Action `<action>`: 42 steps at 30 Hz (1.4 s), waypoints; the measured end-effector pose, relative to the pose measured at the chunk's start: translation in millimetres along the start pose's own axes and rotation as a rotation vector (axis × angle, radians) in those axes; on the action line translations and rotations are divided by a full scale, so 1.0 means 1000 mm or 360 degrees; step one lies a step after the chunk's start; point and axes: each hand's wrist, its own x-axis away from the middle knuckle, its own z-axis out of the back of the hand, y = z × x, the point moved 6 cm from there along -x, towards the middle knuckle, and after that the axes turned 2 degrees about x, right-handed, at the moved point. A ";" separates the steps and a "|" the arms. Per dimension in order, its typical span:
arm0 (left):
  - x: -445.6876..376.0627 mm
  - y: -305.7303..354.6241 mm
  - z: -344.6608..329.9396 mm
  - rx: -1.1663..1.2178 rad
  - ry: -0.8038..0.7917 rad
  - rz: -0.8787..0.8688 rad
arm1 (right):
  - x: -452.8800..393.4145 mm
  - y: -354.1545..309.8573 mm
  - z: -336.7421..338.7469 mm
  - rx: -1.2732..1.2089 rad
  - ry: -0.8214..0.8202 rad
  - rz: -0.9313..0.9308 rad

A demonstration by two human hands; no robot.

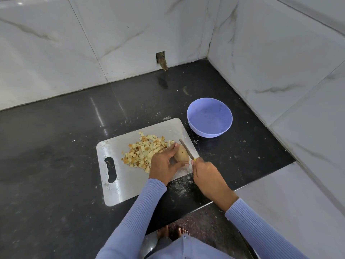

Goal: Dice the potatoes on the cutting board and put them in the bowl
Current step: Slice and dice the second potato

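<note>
Hands on smooth oval potato (182, 153) and thin-bladed knife (185, 148).

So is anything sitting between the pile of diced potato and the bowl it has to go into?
Only the knife blade and whole brown potato at the steel cutting board's right edge; the lilac plastic bowl sits just beyond the diced potato pile.

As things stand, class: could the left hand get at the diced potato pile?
Probably yes. The left hand holds the whole potato right beside the diced potato pile, with nothing between; it must release first.
</note>
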 end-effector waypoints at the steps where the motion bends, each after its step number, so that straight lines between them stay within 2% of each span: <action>1: 0.000 0.000 -0.001 -0.0003 -0.0018 0.0008 | 0.002 0.001 0.000 0.0035 -0.0019 -0.0008; 10: 0.000 -0.005 -0.001 0.0134 0.0012 0.0157 | -0.011 -0.005 -0.001 -0.0076 -0.0144 -0.0009; 20: 0.000 -0.009 -0.001 0.0259 0.0020 0.0237 | -0.003 0.000 -0.009 0.0058 -0.0228 -0.0018; 28: -0.001 -0.002 -0.002 0.0189 -0.0001 0.0187 | -0.013 0.003 -0.008 0.0012 -0.0402 0.0082; 35: 0.001 -0.006 0.000 0.0259 0.0033 0.0216 | 0.003 0.018 -0.023 -0.0042 -0.0449 -0.0062; 39: 0.003 -0.009 0.003 0.0337 0.0096 0.0331 | 0.014 0.028 -0.021 -0.0032 -0.0446 -0.0133; 42: 0.001 -0.004 0.006 0.0243 0.0120 0.0293 | 0.022 0.034 -0.012 -0.0139 -0.0448 -0.0136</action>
